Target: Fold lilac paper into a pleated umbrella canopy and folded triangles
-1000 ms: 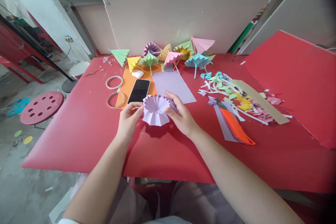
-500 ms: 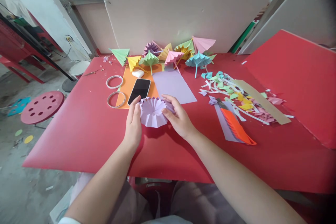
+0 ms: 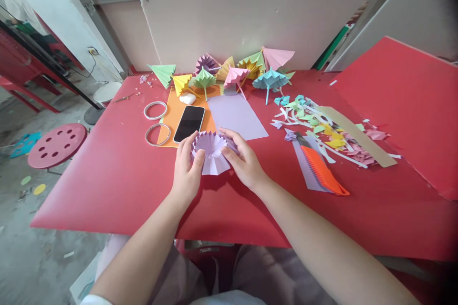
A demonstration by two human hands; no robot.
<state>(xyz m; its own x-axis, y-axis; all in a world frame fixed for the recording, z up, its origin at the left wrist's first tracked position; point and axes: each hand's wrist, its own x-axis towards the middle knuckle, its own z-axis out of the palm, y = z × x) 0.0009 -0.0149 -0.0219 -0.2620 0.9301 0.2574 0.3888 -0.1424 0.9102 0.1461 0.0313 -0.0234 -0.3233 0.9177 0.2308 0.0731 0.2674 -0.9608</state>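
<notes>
A pleated lilac paper canopy, round and fan-folded, sits between both of my hands just above the red table. My left hand grips its left edge, thumb pressed on top of the folds. Its right edge is pinched by my right hand, fingers curled under. Directly behind it lies a flat lilac paper sheet.
A black phone lies on an orange sheet beside two tape rings. Several finished paper umbrellas line the back edge. Paper scraps and an orange cutter lie at right. A red stool stands left.
My left hand moved in from the canopy's side and now clasps it with the thumb on top. The canopy has been squeezed narrower. My right hand stayed nearly still.
</notes>
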